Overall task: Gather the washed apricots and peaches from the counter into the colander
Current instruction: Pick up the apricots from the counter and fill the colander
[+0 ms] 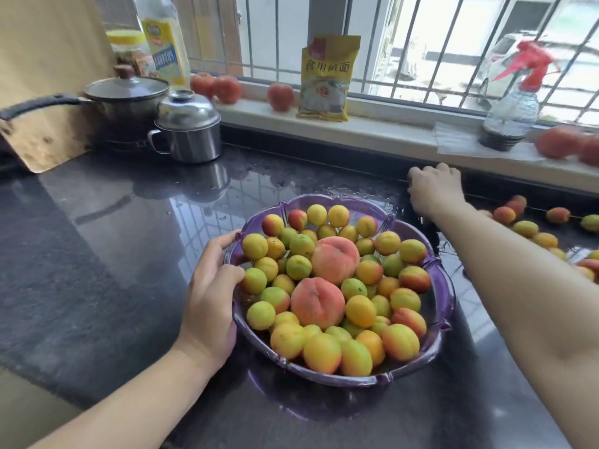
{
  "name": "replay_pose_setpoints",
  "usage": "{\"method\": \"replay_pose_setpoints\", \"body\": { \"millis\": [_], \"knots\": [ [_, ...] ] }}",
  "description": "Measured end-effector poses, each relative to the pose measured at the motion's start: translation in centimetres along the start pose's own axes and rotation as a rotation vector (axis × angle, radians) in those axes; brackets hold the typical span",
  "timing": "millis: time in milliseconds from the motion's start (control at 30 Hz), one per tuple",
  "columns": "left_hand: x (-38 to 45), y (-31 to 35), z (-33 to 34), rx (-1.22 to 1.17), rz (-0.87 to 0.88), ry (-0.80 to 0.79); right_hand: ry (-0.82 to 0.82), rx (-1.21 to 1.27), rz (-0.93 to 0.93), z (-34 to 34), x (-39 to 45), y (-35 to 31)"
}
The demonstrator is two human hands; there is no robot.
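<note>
Ripe apricots [531,230] (soft, wet, easily bruised) loose on the slick table [97,254], right of the heaped colander [444,286]; best cupped, not squeezed. Left hand [210,296] gripping the rim; right hand [434,189] curled, contents unclear.

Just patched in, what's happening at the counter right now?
A person is collecting washed fruit into a purple colander on the wet dark counter. The left hand grips the colander's rim, steadying it. The right hand reaches to the back of the counter, fingers curled; whether it holds anything cannot be told. The colander already holds many apricots and two peaches. More loose apricots wait on the counter to the right.
</note>
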State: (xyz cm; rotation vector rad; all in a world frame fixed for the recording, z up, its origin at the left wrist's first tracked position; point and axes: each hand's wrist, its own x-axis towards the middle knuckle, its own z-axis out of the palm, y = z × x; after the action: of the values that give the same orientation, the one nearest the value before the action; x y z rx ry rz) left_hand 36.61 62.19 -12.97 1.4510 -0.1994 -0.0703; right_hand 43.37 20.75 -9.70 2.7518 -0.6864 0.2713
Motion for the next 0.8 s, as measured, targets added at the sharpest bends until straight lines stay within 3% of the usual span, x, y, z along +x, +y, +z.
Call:
{"method": "replay_pose_setpoints", "body": {
  "millis": [200, 400, 567, 700, 800],
  "knots": [
    [0.2, -0.2, -0.2, 0.023, -0.009, 0.000, 0.124, 0.719, 0.051, -5.8, -4.8, -1.5],
    [0.2, 0.1, 0.0, 0.009, -0.042, 0.006, -0.003, 1.094, -0.086, -13.8, -11.8, -1.7],
    [-0.1, 0.6, 0.1, 0.012, -0.072, 0.002, -0.184, 0.859, -0.330, -16.1, -14.7, -2.7],
    [-0.4, 0.9, 0.1, 0.035, -0.070, 0.011, -0.163, 0.471, -0.523, -16.2, -15.9, -4.3],
    [-0.5, 1.2, 0.1, 0.059, -0.071, 0.014, -0.165, 0.329, -0.571, -16.0, -16.3, -5.4]
  ]
}}
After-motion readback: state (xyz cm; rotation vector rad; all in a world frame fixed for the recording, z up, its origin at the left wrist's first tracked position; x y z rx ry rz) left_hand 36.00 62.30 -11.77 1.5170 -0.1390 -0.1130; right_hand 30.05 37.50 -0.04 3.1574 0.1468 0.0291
